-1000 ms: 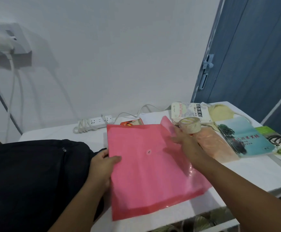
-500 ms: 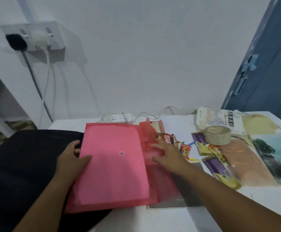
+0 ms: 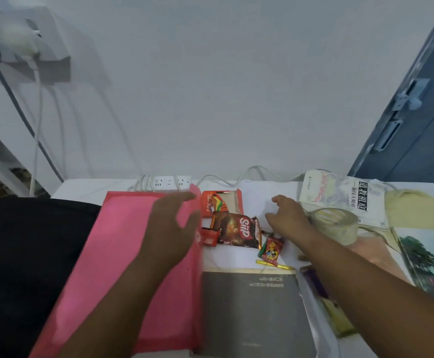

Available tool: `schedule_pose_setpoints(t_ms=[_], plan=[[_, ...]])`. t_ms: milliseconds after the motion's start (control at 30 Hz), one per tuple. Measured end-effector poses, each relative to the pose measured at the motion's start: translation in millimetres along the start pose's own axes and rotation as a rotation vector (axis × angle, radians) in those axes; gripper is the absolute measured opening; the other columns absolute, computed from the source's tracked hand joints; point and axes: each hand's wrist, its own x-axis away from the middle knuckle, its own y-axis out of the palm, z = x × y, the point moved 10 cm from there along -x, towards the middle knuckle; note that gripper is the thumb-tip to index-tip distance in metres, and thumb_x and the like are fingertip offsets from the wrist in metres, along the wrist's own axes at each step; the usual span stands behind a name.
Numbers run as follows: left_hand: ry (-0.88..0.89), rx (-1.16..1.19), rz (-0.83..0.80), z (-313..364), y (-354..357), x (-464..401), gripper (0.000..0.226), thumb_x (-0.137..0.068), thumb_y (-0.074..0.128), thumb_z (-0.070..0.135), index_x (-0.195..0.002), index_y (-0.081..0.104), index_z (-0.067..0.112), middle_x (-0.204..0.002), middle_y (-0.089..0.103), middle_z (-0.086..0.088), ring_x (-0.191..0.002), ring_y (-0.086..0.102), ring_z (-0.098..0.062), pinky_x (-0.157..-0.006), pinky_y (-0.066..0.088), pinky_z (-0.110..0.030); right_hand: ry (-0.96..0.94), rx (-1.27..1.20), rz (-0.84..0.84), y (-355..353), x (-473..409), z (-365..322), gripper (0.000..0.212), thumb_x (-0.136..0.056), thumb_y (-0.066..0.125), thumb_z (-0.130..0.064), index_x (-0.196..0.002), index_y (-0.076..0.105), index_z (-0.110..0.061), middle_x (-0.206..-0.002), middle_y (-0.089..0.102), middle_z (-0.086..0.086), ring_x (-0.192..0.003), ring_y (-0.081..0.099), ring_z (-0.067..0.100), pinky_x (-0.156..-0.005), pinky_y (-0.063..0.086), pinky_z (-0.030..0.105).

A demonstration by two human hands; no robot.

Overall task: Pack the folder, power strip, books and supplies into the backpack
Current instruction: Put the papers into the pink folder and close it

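Observation:
The pink folder [image 3: 122, 257] lies partly on the black backpack [image 3: 27, 259] at the left. My left hand [image 3: 174, 226] hovers over the folder's right edge, fingers spread and holding nothing. My right hand [image 3: 285, 218] reaches over the table near the snack packets [image 3: 236, 228], fingers loosely bent and empty. A grey book [image 3: 252, 311] lies in front. The white power strip [image 3: 170, 182] sits at the back by the wall. A tape roll [image 3: 336, 224] rests on a white book [image 3: 340, 195] at the right.
A scenic-cover book [image 3: 427, 262] and a yellow cloth [image 3: 414, 209] lie at the far right. An orange box [image 3: 221, 204] sits behind the snacks. A wall socket [image 3: 27, 45] with cables is upper left; a blue door [image 3: 417, 120] stands at the right.
The folder has moved left onto the backpack. My left hand let go of its edge and now hovers over it. My right hand left the folder and moved right toward the snacks.

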Motion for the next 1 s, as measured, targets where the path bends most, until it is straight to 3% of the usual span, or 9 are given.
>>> schedule_pose_setpoints(t_ms=[100, 233, 333, 400, 433, 600, 733, 867, 1000], plan=[[0.127, -0.041, -0.188, 33.6, 67.4, -21.2, 0.024, -0.085, 0.067, 0.024, -0.108, 0.071, 0.019, -0.113, 0.065, 0.003, -0.114, 0.051, -0.016, -0.099, 0.030, -0.014, 0.074, 0.166, -0.079, 11.5, -21.7, 15.0, 0.060, -0.085, 0.068, -0.028, -0.138, 0.045, -0.010, -0.135, 0.054, 0.013, -0.124, 0.050, 0.032, -0.096, 0.046, 0.036], [0.038, -0.217, -0.455, 32.4, 148.4, -39.8, 0.046, -0.086, 0.067, 0.035, -0.129, 0.060, 0.017, -0.134, 0.056, -0.007, -0.131, 0.042, -0.027, -0.112, 0.033, -0.039, 0.047, 0.090, -0.075, 11.4, -38.5, 11.5, 0.053, -0.080, 0.076, -0.029, -0.122, 0.053, -0.006, -0.113, 0.059, 0.009, -0.106, 0.059, 0.028, -0.074, 0.044, 0.029], [-0.008, -0.476, -0.614, 18.0, 184.5, -45.2, 0.083, -0.082, 0.060, 0.064, -0.151, 0.031, 0.028, -0.160, 0.025, -0.010, -0.147, 0.016, -0.037, -0.120, 0.018, -0.050, 0.065, 0.052, -0.105, 11.6, -48.8, 16.8, 0.031, -0.077, 0.077, -0.024, -0.096, 0.062, -0.004, -0.086, 0.061, 0.004, -0.071, 0.055, 0.017, -0.056, 0.042, 0.028], [-0.013, -0.590, -0.697, 8.1, 198.1, -45.0, 0.091, -0.079, 0.054, 0.076, -0.154, 0.020, 0.036, -0.166, 0.005, -0.007, -0.151, -0.001, -0.040, -0.120, 0.008, -0.056, 0.081, 0.039, -0.146, 13.8, -55.6, 21.6, 0.019, -0.077, 0.074, -0.020, -0.075, 0.062, -0.005, -0.069, 0.056, 0.005, -0.060, 0.051, 0.016, -0.048, 0.036, 0.026], [-0.025, -0.619, -0.724, 3.1, 203.0, -45.1, 0.091, -0.078, 0.052, 0.079, -0.153, 0.021, 0.038, -0.166, 0.003, -0.007, -0.150, -0.003, -0.041, -0.119, 0.009, -0.058, 0.086, 0.016, -0.169, 14.9, -58.6, 23.7, 0.022, -0.077, 0.072, -0.018, -0.066, 0.057, -0.006, -0.064, 0.051, 0.005, -0.057, 0.048, 0.017, -0.048, 0.032, 0.026], [-0.133, -0.609, -0.713, -11.8, 200.3, -44.3, 0.081, -0.081, 0.047, 0.078, -0.142, 0.041, 0.024, -0.151, 0.034, -0.009, -0.138, 0.032, -0.035, -0.104, 0.040, -0.055, 0.072, -0.158, -0.219, 7.6, -56.0, 24.9, 0.047, -0.078, 0.072, -0.013, -0.057, 0.030, -0.016, -0.058, 0.027, 0.002, -0.054, 0.031, 0.019, -0.052, 0.020, 0.028], [-0.138, -0.621, -0.645, -10.6, 186.3, -44.4, 0.067, -0.086, 0.042, 0.073, -0.132, 0.050, 0.024, -0.139, 0.049, -0.003, -0.128, 0.043, -0.029, -0.097, 0.039, -0.048, 0.028, -0.218, -0.183, -7.7, -46.5, 17.2, 0.048, -0.076, 0.073, -0.014, -0.059, 0.029, -0.016, -0.064, 0.026, 0.007, -0.060, 0.029, 0.019, -0.057, 0.022, 0.031], [-0.086, -0.551, -0.647, -4.8, 175.6, -41.6, 0.060, -0.088, 0.047, 0.066, -0.133, 0.051, 0.027, -0.136, 0.051, -0.004, -0.129, 0.044, -0.027, -0.101, 0.042, -0.045, -0.071, -0.211, -0.109, -28.7, -26.9, 1.6, 0.043, -0.077, 0.074, -0.016, -0.061, 0.033, -0.012, -0.061, 0.025, 0.004, -0.057, 0.024, 0.017, -0.052, 0.018, 0.030], [-0.082, -0.414, -0.644, -3.5, 162.6, -40.8, 0.050, -0.084, 0.046, 0.070, -0.112, 0.060, 0.030, -0.120, 0.056, -0.002, -0.117, 0.048, -0.024, -0.098, 0.046, -0.044, -0.099, -0.309, -0.073, -50.6, -7.6, -1.3, 0.047, -0.079, 0.077, -0.018, -0.060, 0.033, -0.012, -0.061, 0.022, 0.004, -0.056, 0.022, 0.017, -0.054, 0.019, 0.029]])
